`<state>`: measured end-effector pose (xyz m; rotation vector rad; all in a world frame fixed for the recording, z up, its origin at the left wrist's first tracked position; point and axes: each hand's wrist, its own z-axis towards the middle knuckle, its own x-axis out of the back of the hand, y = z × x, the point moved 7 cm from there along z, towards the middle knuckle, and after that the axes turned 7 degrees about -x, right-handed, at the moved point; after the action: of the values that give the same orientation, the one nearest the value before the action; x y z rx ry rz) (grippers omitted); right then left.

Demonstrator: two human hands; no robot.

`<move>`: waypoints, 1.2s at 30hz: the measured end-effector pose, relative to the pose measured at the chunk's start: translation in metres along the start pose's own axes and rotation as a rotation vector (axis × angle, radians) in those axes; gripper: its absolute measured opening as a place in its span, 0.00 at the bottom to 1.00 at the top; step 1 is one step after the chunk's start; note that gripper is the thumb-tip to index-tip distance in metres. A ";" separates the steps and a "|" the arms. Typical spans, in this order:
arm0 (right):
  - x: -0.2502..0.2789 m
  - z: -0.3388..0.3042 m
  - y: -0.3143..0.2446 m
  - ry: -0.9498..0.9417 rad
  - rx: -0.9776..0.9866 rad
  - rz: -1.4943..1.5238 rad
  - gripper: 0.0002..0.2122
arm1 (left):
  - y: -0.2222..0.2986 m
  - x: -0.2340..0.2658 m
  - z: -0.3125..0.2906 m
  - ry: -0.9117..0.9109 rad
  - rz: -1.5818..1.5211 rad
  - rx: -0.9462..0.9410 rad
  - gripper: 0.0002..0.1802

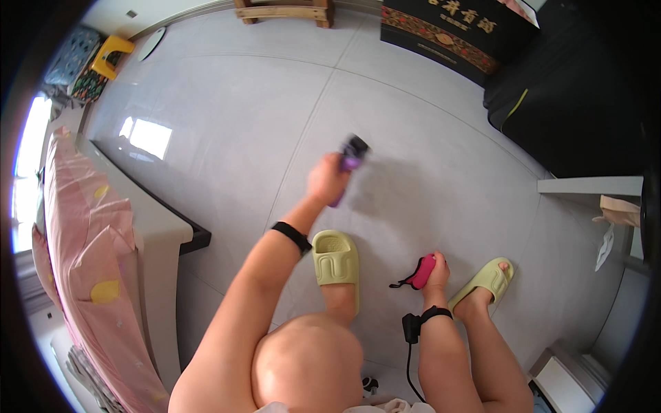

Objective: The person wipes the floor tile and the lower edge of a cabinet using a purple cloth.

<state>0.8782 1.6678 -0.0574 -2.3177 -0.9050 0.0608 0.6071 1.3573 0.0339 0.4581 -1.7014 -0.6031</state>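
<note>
My left hand is stretched out over the floor, its fingers wrapped round a purple-and-black handheld object. The object's black end points up and away; motion blur hides its exact kind. Lower and to the right, my right hand grips a small bright pink object with a rounded, padded look. A black strap trails from its left side. My right hand hangs between two green slippers, the left slipper and the right slipper, both on my feet.
A bed with a pink cover runs along the left. Far left stands a yellow stool. A black box and a large black bag fill the far right. A low wooden stand is at the back.
</note>
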 end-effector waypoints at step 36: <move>0.009 0.034 -0.133 0.713 0.715 -0.922 0.17 | -0.005 -0.002 0.074 0.212 0.343 0.028 0.15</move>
<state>0.7975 1.7665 -0.0053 -0.9922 -1.1966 -0.6673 0.5346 1.3655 0.0183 0.2321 -1.5405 -0.2709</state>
